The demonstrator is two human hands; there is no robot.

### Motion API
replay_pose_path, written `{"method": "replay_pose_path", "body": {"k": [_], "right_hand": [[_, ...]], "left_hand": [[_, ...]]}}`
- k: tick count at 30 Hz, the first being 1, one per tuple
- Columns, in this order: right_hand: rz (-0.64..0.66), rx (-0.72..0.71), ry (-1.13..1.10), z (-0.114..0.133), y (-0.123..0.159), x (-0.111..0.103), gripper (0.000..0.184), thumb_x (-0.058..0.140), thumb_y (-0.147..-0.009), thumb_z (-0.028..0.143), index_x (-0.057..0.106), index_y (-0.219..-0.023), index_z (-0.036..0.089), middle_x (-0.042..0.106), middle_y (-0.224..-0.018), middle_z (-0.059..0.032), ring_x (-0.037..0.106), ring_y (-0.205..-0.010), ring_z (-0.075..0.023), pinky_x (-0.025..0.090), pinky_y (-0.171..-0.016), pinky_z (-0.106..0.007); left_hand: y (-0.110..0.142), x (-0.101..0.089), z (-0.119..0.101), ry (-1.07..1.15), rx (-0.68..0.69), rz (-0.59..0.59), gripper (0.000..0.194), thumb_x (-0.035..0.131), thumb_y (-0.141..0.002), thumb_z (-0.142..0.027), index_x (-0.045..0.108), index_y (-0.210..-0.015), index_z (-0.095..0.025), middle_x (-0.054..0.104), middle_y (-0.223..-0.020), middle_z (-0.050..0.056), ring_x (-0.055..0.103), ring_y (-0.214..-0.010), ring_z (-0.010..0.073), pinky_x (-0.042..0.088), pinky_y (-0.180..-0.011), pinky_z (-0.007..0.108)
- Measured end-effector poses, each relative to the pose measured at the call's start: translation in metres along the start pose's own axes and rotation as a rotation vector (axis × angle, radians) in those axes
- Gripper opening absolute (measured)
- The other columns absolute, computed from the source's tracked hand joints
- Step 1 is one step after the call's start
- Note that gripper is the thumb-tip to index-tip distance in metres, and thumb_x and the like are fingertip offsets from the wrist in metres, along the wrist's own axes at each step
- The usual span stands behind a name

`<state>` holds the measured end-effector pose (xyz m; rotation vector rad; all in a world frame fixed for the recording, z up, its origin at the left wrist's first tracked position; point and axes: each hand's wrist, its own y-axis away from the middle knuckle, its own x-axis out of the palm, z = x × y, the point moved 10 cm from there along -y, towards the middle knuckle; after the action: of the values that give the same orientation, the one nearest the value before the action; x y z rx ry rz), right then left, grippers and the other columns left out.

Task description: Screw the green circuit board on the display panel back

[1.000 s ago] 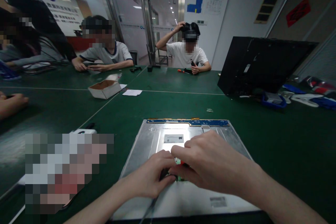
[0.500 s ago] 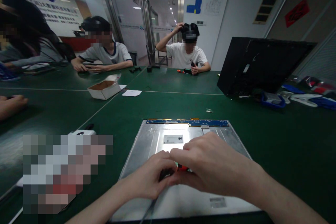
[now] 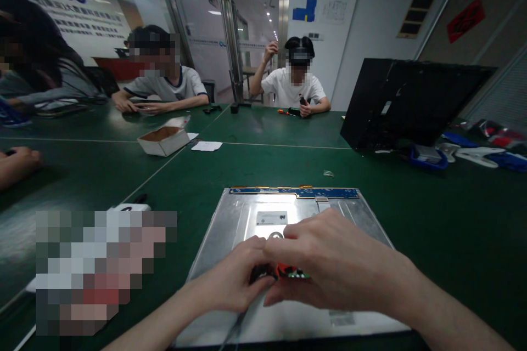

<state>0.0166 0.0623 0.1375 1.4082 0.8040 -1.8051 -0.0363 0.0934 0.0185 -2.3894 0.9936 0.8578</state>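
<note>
A flat silver metal panel, with a narrow blue circuit board along its far edge, lies on the table before me. Over its middle my left hand is closed on a small dark piece, from which a thin dark cable runs toward me. My right hand curls round a small orange-and-green part, its thumb below and its fingers above. Most of that part is hidden by the fingers. A round silver piece shows just beyond my fingertips. A flat ribbon joins the blue board.
A black monitor-like casing stands at right, with a blue tray beside it. Farther left are an open white box and paper. A blurred-out object lies near left. Co-workers sit across the table; another person's hand rests at left.
My right thumb has drawn back a little from my left hand, so more of the orange-and-green part shows. The round silver piece has come into view. One co-worker's raised hand has left their head.
</note>
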Motion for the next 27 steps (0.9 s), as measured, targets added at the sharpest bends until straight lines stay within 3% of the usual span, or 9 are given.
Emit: {"method": "replay_pose_path", "body": {"k": [3, 8, 16, 22, 27], "right_hand": [[-0.018, 0.023, 0.037, -0.002, -0.001, -0.001, 0.016, 0.046, -0.095, 0.035, 0.057, -0.097, 0.022, 0.066, -0.079, 0.0011, 0.053, -0.062, -0.0119, 0.022, -0.051, -0.028], [-0.069, 0.031, 0.03, -0.002, 0.0, -0.006, 0.007, 0.051, -0.085, 0.023, 0.052, -0.091, 0.019, 0.064, -0.082, -0.0001, 0.05, -0.06, -0.0118, 0.022, -0.048, -0.027], [-0.055, 0.08, 0.107, -0.009, -0.001, -0.001, 0.013, 0.047, -0.094, 0.034, 0.053, -0.091, 0.022, 0.065, -0.073, 0.0008, 0.051, -0.057, -0.0125, 0.017, -0.049, -0.028], [-0.057, 0.036, 0.039, -0.003, -0.001, -0.005, 0.009, 0.051, -0.085, 0.024, 0.049, -0.092, 0.02, 0.064, -0.083, -0.0007, 0.051, -0.06, -0.0125, 0.022, -0.048, -0.027], [-0.037, 0.057, 0.077, -0.006, -0.001, -0.003, 0.014, 0.052, -0.09, 0.034, 0.05, -0.092, 0.021, 0.064, -0.077, -0.0006, 0.053, -0.06, -0.0135, 0.021, -0.049, -0.028]], "left_hand": [[0.0, 0.002, -0.003, -0.025, 0.044, 0.029, 0.014, 0.056, -0.08, -0.016, 0.061, -0.092, -0.019, 0.063, -0.096, 0.004, 0.058, -0.09, 0.0221, 0.048, -0.084, 0.035], [-0.001, 0.002, -0.004, -0.041, 0.048, 0.052, 0.012, 0.056, -0.08, -0.014, 0.06, -0.09, -0.019, 0.063, -0.098, 0.003, 0.057, -0.093, 0.0225, 0.047, -0.085, 0.035], [-0.002, 0.003, -0.008, -0.046, 0.048, 0.065, 0.013, 0.053, -0.086, -0.016, 0.061, -0.096, -0.018, 0.062, -0.094, 0.003, 0.057, -0.085, 0.0199, 0.046, -0.08, 0.032], [-0.002, -0.001, -0.013, -0.032, 0.077, 0.052, 0.015, 0.057, -0.08, -0.012, 0.06, -0.092, -0.02, 0.061, -0.1, 0.002, 0.056, -0.095, 0.0226, 0.045, -0.085, 0.034], [-0.002, 0.003, -0.006, -0.018, 0.058, 0.071, 0.012, 0.055, -0.084, -0.015, 0.06, -0.094, -0.019, 0.062, -0.099, 0.004, 0.058, -0.092, 0.0226, 0.046, -0.083, 0.034]]}}
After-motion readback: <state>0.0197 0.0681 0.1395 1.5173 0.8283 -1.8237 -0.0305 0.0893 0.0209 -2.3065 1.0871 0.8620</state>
